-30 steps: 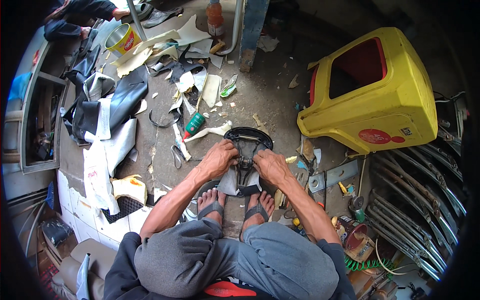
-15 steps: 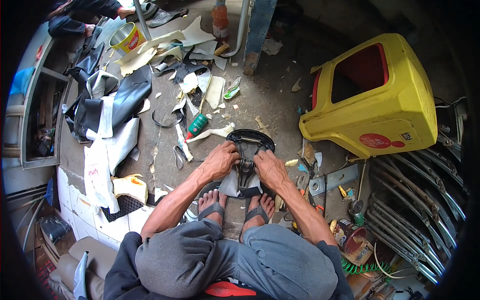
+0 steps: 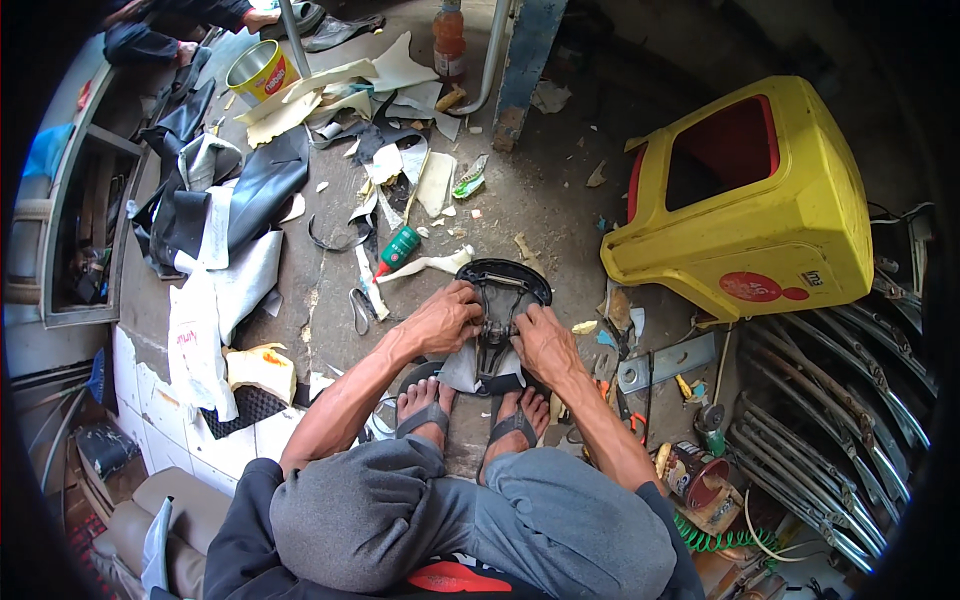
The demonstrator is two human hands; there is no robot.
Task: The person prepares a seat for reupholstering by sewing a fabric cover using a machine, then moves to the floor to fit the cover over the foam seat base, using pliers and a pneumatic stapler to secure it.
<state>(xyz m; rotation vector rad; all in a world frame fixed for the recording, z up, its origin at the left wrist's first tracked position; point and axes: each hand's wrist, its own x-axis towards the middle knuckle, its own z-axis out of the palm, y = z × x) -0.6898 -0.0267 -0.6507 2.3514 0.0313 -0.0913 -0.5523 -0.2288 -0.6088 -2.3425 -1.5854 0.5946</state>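
Watched from my remote post, a white sheet (image 3: 207, 372) on the floor (image 3: 575, 215), far left, bears red lettering too skewed for me to read; beyond it stands a yellow tin (image 3: 250, 88) with a red label panel. Next comes a green bottle (image 3: 400, 246), red-tipped, its pale print too small to make out. At centre, the left hand (image 3: 442, 322) has its fingers bent narrowly around the left side of what I take for an upturned bicycle saddle (image 3: 494, 347), metal frame exposed. The saddle lies between the hands, its long axis running away from the sandalled feet (image 3: 421, 398), broad black end farthest; I judge neither hand nearer. The right hand (image 3: 546, 345) has fingers folded narrowly on the opposite side. Exactly which part each pinches, I cannot tell. At right, a yellow plastic shell (image 3: 690, 250) carries a red rounded emblem (image 3: 750, 287) and a small dark sticker (image 3: 810, 279).
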